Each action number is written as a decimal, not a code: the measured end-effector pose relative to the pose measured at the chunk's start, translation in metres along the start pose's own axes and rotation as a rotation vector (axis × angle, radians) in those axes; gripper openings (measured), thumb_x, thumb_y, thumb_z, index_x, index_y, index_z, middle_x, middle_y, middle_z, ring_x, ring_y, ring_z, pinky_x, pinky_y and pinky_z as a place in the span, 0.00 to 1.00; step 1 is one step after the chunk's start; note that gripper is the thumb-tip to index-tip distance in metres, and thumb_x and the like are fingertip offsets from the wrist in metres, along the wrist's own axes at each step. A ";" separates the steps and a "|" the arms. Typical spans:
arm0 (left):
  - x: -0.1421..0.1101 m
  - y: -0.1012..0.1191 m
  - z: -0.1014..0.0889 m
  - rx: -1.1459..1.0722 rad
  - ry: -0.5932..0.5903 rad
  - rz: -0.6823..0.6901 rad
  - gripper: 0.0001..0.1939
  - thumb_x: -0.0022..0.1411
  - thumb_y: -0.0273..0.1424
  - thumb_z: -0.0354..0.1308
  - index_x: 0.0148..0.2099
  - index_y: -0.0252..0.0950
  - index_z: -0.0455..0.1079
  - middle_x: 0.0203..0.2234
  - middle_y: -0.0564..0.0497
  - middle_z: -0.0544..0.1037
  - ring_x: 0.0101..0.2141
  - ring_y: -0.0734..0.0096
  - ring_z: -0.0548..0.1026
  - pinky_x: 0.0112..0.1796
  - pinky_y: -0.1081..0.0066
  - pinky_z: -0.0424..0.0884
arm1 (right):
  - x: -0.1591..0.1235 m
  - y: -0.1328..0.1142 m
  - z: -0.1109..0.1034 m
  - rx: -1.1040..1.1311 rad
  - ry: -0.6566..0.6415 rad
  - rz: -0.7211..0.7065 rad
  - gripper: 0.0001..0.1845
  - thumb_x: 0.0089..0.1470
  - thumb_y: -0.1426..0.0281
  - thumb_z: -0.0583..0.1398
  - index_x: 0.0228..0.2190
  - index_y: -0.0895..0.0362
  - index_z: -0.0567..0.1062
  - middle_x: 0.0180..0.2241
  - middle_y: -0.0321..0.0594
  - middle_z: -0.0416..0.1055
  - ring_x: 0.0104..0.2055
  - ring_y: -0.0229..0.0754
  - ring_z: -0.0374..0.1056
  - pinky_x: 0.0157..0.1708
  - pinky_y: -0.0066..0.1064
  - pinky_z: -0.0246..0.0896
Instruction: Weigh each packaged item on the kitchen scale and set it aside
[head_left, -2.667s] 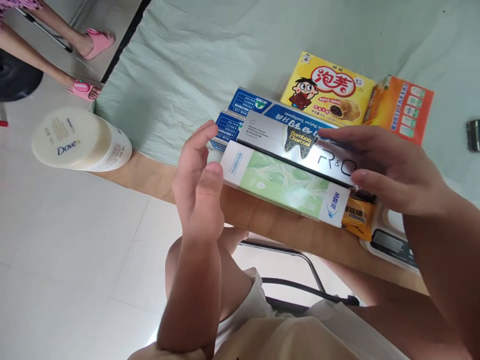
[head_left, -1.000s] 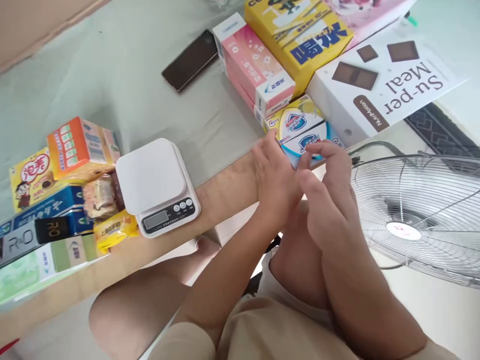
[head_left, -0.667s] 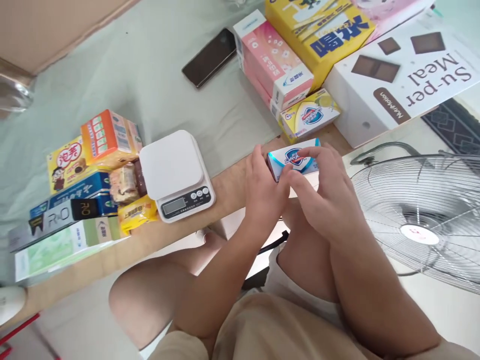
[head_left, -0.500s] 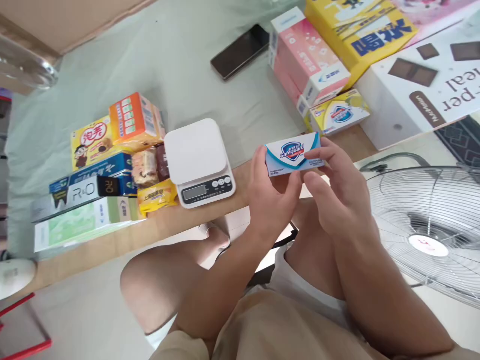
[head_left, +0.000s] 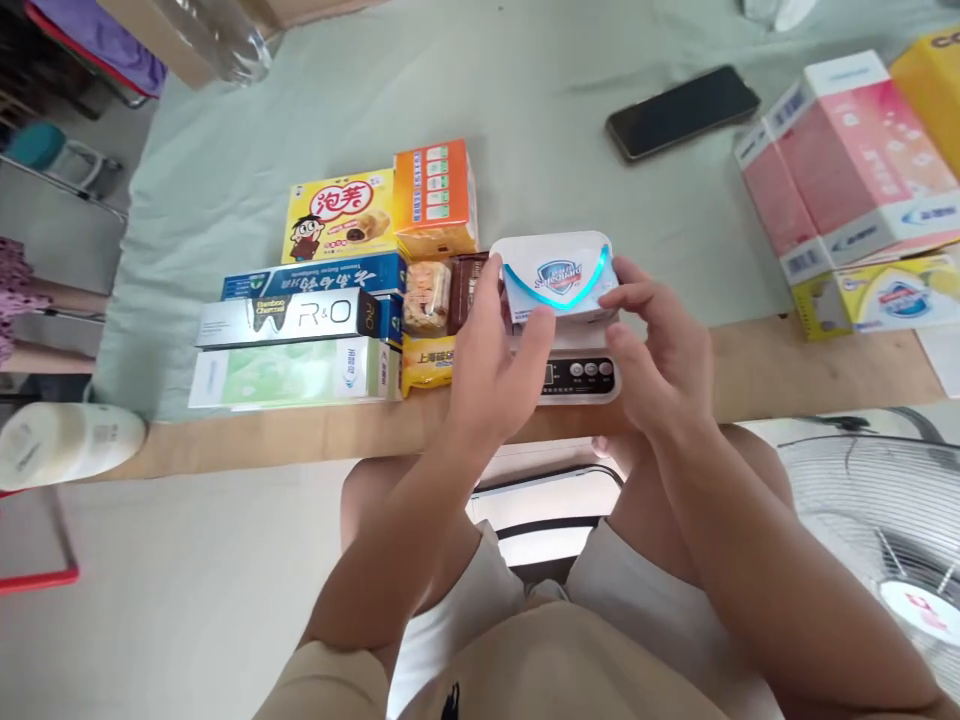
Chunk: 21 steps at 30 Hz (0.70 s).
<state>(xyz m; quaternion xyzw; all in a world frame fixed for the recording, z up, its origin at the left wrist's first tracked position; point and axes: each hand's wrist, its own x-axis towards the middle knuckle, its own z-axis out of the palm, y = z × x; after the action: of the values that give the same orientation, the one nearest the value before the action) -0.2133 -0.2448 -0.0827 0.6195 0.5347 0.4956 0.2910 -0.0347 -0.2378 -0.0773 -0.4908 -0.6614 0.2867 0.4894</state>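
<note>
A white and blue Safeguard soap box (head_left: pixel 559 280) is over the white kitchen scale (head_left: pixel 581 385), covering most of its platform; whether it rests there I cannot tell. My left hand (head_left: pixel 495 365) grips the box at its left end, thumb along the near side. At the right end, my right hand (head_left: pixel 664 350) holds the near corner between curled fingers and thumb. Left of the scale, partly behind my left hand, lie a yellow snack packet (head_left: pixel 427 362), a brown packet (head_left: pixel 466 285) and a wrapped snack (head_left: pixel 427 297).
Toothpaste boxes (head_left: pixel 292 318), a yellow puff box (head_left: pixel 341 215) and an orange pack (head_left: pixel 435 195) lie on the left. A phone (head_left: pixel 682 112), pink boxes (head_left: pixel 855 160) and a yellow soap box (head_left: pixel 892 298) are right. A bottle (head_left: pixel 71 445) stands at the left edge; a fan (head_left: pixel 877 530) is below right.
Both hands have carried the soap box left, from beside the scale to above it. The view has turned left, so the things on the table appear further right.
</note>
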 end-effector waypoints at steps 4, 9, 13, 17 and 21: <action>-0.008 0.000 -0.011 0.132 0.070 -0.007 0.33 0.76 0.57 0.47 0.69 0.40 0.62 0.67 0.36 0.71 0.70 0.49 0.69 0.69 0.49 0.66 | 0.000 0.002 0.002 -0.138 0.120 0.091 0.14 0.60 0.63 0.61 0.47 0.50 0.77 0.62 0.45 0.77 0.66 0.56 0.72 0.66 0.59 0.65; -0.011 0.020 -0.022 0.283 0.084 0.073 0.24 0.78 0.47 0.47 0.60 0.34 0.71 0.55 0.36 0.81 0.57 0.52 0.78 0.60 0.52 0.75 | 0.002 0.001 0.008 -0.179 0.100 0.144 0.17 0.59 0.64 0.61 0.50 0.50 0.74 0.61 0.47 0.76 0.65 0.57 0.71 0.68 0.64 0.61; -0.013 0.024 -0.017 0.327 0.066 0.098 0.23 0.77 0.45 0.48 0.60 0.33 0.71 0.54 0.36 0.82 0.58 0.50 0.78 0.61 0.49 0.74 | 0.000 0.005 0.013 -0.138 0.057 0.177 0.27 0.56 0.63 0.64 0.57 0.51 0.70 0.59 0.49 0.76 0.62 0.56 0.73 0.63 0.61 0.69; -0.019 0.021 -0.009 0.239 0.031 0.123 0.26 0.75 0.44 0.50 0.66 0.32 0.67 0.60 0.32 0.79 0.61 0.50 0.77 0.63 0.49 0.75 | -0.003 0.012 0.013 -0.087 0.025 0.167 0.34 0.58 0.60 0.65 0.64 0.48 0.66 0.63 0.49 0.72 0.64 0.54 0.71 0.62 0.59 0.71; -0.022 0.022 -0.004 0.111 0.062 0.169 0.31 0.73 0.42 0.52 0.71 0.31 0.60 0.67 0.28 0.72 0.67 0.47 0.72 0.63 0.49 0.77 | -0.004 0.016 0.012 0.074 0.105 0.026 0.36 0.57 0.59 0.66 0.65 0.41 0.67 0.68 0.44 0.67 0.69 0.56 0.67 0.69 0.62 0.63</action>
<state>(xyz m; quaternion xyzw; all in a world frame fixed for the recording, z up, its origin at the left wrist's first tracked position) -0.2071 -0.2722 -0.0685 0.6621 0.5159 0.5068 0.1966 -0.0401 -0.2347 -0.0970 -0.4952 -0.6176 0.2911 0.5373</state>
